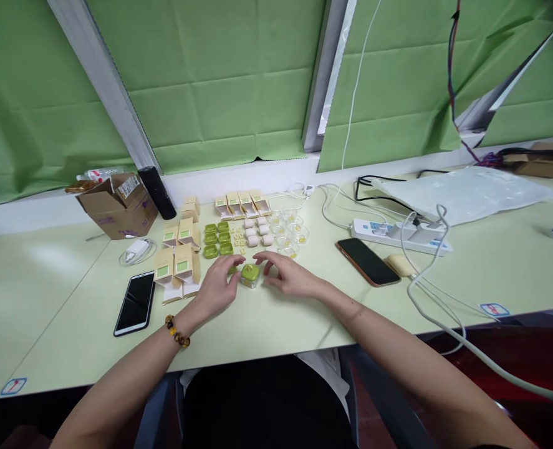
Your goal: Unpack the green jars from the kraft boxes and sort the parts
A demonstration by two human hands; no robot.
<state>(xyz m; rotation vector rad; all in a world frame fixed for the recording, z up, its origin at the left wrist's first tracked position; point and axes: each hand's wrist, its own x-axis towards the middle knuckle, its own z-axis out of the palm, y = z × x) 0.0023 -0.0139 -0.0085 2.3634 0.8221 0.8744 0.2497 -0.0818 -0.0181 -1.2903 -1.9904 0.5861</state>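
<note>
A small green-lidded clear case (250,274) sits on the pale green table (276,318) between my two hands. My left hand (217,285), with a bead bracelet on its wrist, touches the case's left side with fingers curled toward it. My right hand (288,275) rests just right of the case, fingers spread and bent over the table. Behind them lie rows of green trays (217,239), white earbud cases (257,232), clear lids (289,234) and small yellow-green boxes (241,203).
More small boxes (179,262) stand left of the hands. Two phones (136,303) (368,262) lie flat on either side. A cardboard box (117,206), black cylinder (157,192), white charger (136,249), power strip (400,236) with cables and a plastic bag (463,193) fill the back.
</note>
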